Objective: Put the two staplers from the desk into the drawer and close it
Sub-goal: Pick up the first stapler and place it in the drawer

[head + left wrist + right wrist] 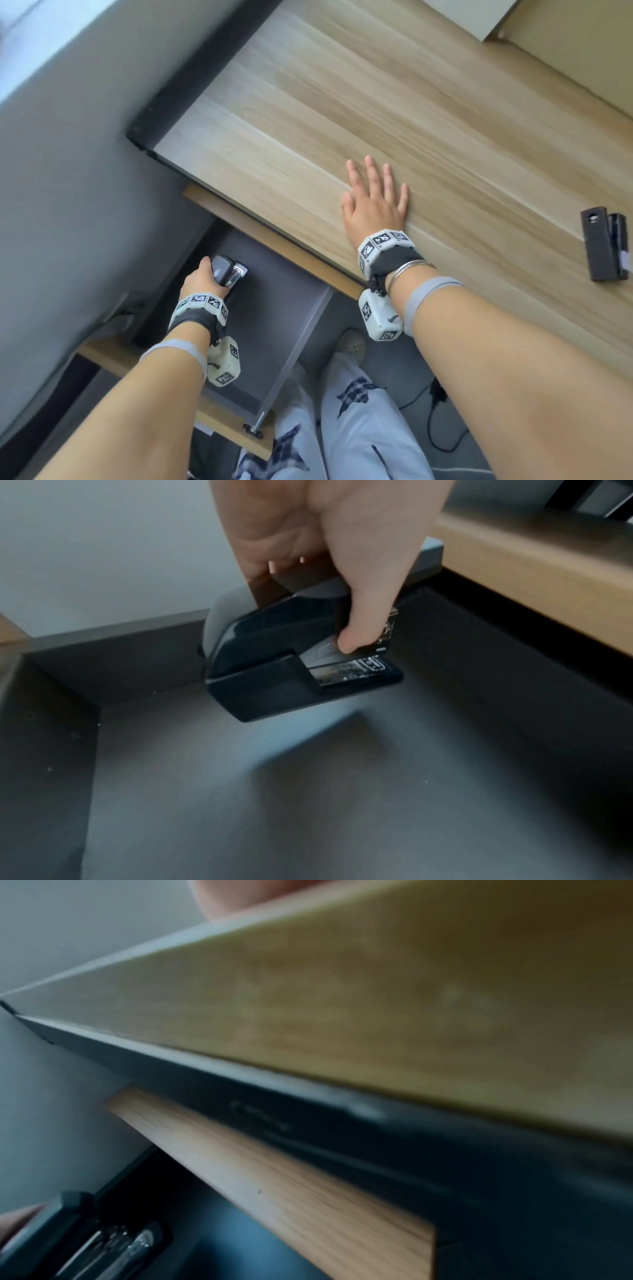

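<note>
Head view: left hand (pixel 202 281) gripping a black stapler (pixel 228 274) inside the open drawer (pixel 291 329). Right hand (pixel 375 202) lying flat, fingers spread, on the desk (pixel 342 102) above the drawer. Second stapler (pixel 604 247) sitting on the desk, well right of the drawer.

Left wrist view: fingers (pixel 363 610) curling round the stapler above the drawer floor.

Right wrist view: blurred; desk edge showing above the drawer.

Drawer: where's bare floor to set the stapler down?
Drawer floor is bare from the near wall up to the held stapler in the left hand. It's tight only at the back, under the desk edge. The second stapler lies on the desk.
</note>
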